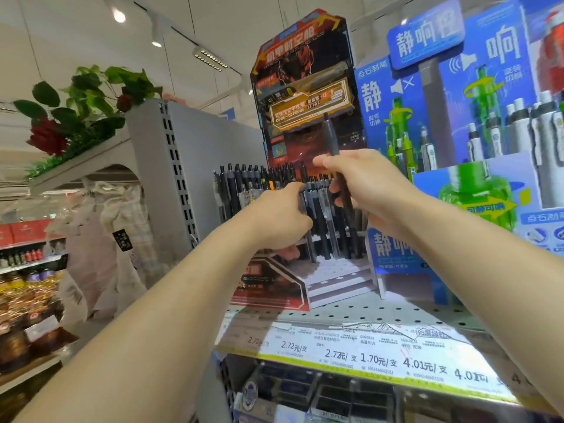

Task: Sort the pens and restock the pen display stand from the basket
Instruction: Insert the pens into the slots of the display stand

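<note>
While the tall red-and-black pen display stand (302, 87) rises on the perforated shelf (351, 309) beside the blue pen display box (442, 87), its stepped white tiers at the bottom show open holes and its upper rows are packed with dark pens; no basket shows from where I stand. Next in size, the left hand (280, 218) has its fingers curled round a bundle of black pens (320, 221), gripped near their upper halves with the lower ends hanging over the tiers. The right hand (366, 190) pinches a single black pen (335, 166) about its middle, the cap end standing up above the fingers and the lower part crossing behind them, just beside the bundle. I judge these pens light, stiff and smooth-barrelled, likely to slip or fan out of a loose bundle, so a mid-barrel pinch gives best aim for seating one in a hole
</note>
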`<state>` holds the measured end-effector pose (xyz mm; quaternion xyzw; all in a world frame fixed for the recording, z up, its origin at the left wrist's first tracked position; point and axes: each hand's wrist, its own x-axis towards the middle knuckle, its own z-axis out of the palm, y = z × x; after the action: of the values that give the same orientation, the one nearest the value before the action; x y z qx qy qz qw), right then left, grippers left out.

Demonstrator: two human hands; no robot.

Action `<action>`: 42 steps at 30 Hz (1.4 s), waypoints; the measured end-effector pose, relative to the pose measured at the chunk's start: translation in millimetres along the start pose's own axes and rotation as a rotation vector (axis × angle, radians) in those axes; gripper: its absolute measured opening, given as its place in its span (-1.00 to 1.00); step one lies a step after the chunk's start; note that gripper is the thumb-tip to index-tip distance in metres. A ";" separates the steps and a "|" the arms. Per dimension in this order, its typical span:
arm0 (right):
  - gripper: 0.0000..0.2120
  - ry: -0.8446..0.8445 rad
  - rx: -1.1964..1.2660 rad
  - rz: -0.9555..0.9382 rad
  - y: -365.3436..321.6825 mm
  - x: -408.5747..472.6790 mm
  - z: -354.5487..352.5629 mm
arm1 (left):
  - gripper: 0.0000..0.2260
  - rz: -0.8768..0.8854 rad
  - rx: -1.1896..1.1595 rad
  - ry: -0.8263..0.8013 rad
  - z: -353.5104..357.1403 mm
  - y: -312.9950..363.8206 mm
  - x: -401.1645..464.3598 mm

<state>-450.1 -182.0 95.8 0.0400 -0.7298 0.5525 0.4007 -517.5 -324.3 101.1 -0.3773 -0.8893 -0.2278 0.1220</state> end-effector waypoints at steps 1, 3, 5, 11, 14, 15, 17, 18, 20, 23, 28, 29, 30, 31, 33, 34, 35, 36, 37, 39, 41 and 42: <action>-0.69 0.004 -0.032 -0.001 0.6 -0.1 0.1 | -0.36 -0.015 -0.014 -0.044 -3.0 1.2 -0.6; -0.59 0.003 -0.077 -0.007 1.5 -2.0 0.8 | -0.31 -0.024 -0.012 -0.100 -4.9 3.0 -2.5; -0.63 -0.020 -0.128 -0.019 0.5 -4.7 0.9 | -0.26 0.019 0.056 -0.082 -2.3 3.0 -6.0; -0.74 0.022 -0.413 -0.090 2.4 -8.5 6.3 | -0.54 0.359 -0.233 0.643 14.7 -48.9 -35.0; -0.45 0.095 -0.727 -0.206 2.5 -11.0 13.6 | -0.67 0.406 -0.260 0.898 30.5 -92.2 -47.4; -0.29 0.114 -0.774 -0.225 2.9 -12.0 17.2 | -0.66 0.376 -0.225 0.893 38.1 -103.2 -47.0; -0.12 0.144 -0.841 -0.274 4.2 -14.6 24.8 | -0.59 0.327 -0.166 0.847 51.4 -114.9 -46.0; -0.10 0.153 -0.880 -0.292 4.5 -16.5 28.7 | -0.56 0.323 -0.161 0.828 56.0 -116.8 -45.3; -0.13 0.162 -0.945 -0.329 6.5 -19.6 35.9 | -0.52 0.338 -0.184 0.813 59.7 -119.5 -42.5; -0.19 0.156 -0.983 -0.346 14.3 -21.8 49.0 | -0.57 0.361 -0.214 0.802 61.8 -123.8 -39.9; -0.20 0.221 -1.057 -0.313 30.6 -23.7 58.6 | -0.66 0.415 -0.225 0.795 64.6 -127.6 -40.4; -0.19 0.229 -1.069 -0.292 32.8 -23.7 57.7 | -0.67 0.415 -0.234 0.790 64.0 -128.2 -40.4; -0.18 0.223 -1.086 -0.259 35.1 -23.9 57.5 | -0.67 0.414 -0.244 0.784 63.7 -128.9 -40.4; -0.18 0.205 -1.103 -0.219 37.5 -24.6 58.1 | -0.66 0.415 -0.256 0.780 63.7 -129.4 -40.6; -0.16 0.175 -1.114 -0.156 41.4 -26.3 59.3 | -0.65 0.425 -0.276 0.778 64.4 -130.2 -41.4; -0.15 0.180 -1.110 -0.147 42.6 -27.3 59.3 | -0.65 0.434 -0.282 0.779 64.8 -130.7 -41.4; -0.13 0.193 -1.109 -0.147 43.4 -28.0 58.8 | -0.65 0.441 -0.285 0.781 64.8 -130.8 -41.1; -0.12 0.203 -1.113 -0.147 44.0 -28.8 58.4 | -0.65 0.446 -0.285 0.782 64.8 -131.1 -40.4; -0.10 0.210 -1.123 -0.141 44.4 -29.1 58.1 | -0.65 0.447 -0.285 0.782 64.6 -131.4 -40.0; -0.07 0.221 -1.162 -0.122 46.0 -30.3 58.8 | -0.65 0.450 -0.289 0.777 64.5 -132.3 -39.3; -0.06 0.222 -1.204 -0.099 47.9 -32.1 59.8 | -0.66 0.460 -0.292 0.771 64.5 -133.0 -38.9; -0.05 0.218 -1.226 -0.090 48.1 -33.1 60.4 | -0.66 0.463 -0.294 0.771 64.4 -133.4 -39.0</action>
<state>-484.5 -226.8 33.6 -0.2230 -0.8668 0.0166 0.4457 -590.6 -397.8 -11.6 -0.4669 -0.6301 -0.4415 0.4360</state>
